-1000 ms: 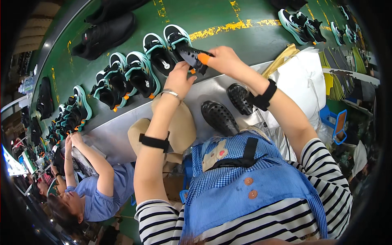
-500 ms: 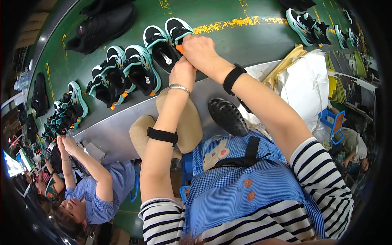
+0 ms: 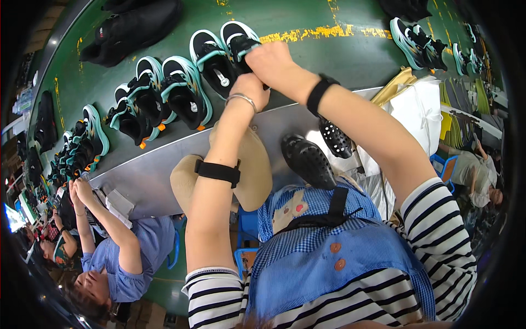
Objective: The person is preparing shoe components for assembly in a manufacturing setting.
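A black sneaker with a white toe and mint-green trim [image 3: 239, 39] stands on the green work table, toe away from me. My right hand [image 3: 275, 63] is closed at its collar, fingers curled over the opening. Lower down, my left hand [image 3: 251, 89] is closed at the heel end, just under the right hand. My fists hide the heel and what the fingertips pinch. Touching it on the left is a matching sneaker [image 3: 212, 60] with a pale label on its insole. Another similar sneaker [image 3: 186, 93] stands further left.
More matching sneakers [image 3: 134, 112] line the left. Black shoes [image 3: 134, 33] lie at the far left. A beige shoe-last-like form [image 3: 249, 170] and black perforated clogs [image 3: 308, 160] sit below the metal edge [image 3: 148, 170]. White sheets [image 3: 413, 118] lie right. A co-worker [image 3: 134, 263] works at left.
Both hands have shifted slightly at the sneaker's heel, and its orange tab is now covered. The view has moved a little, showing a second clog beside my right forearm.
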Motion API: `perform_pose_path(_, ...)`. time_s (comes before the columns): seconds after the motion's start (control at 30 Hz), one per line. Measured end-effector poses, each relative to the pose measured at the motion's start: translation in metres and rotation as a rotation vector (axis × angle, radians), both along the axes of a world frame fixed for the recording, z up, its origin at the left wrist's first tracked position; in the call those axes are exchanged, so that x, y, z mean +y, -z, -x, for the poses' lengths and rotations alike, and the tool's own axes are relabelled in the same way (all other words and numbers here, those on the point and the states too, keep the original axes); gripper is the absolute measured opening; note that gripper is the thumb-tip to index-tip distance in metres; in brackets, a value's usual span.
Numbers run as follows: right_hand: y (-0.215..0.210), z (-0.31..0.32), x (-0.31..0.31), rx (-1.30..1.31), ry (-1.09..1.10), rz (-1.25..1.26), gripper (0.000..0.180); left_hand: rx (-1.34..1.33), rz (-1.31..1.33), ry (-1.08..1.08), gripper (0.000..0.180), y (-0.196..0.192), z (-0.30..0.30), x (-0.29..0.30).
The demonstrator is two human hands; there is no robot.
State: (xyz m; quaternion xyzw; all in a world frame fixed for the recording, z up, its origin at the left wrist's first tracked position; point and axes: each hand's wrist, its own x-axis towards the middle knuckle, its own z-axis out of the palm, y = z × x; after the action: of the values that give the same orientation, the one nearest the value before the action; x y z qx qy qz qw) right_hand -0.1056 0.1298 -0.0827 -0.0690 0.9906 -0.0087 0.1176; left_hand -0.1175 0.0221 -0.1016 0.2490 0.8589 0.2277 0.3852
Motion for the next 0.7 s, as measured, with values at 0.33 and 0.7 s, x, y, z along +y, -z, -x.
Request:
perform_pose_path(0.33,-0.004,0.01,0.007,-0.057,0.074,0.083,0.013,0.124,-0.023,-0.047,0.023,0.007,-0.01,-0.002)
perform_pose_path(0.7,0.01,0.006,0.013,0.106,0.083,0.283,0.015,0.209,0.289,0.063,0.027,-0.004,-0.009,0.019)
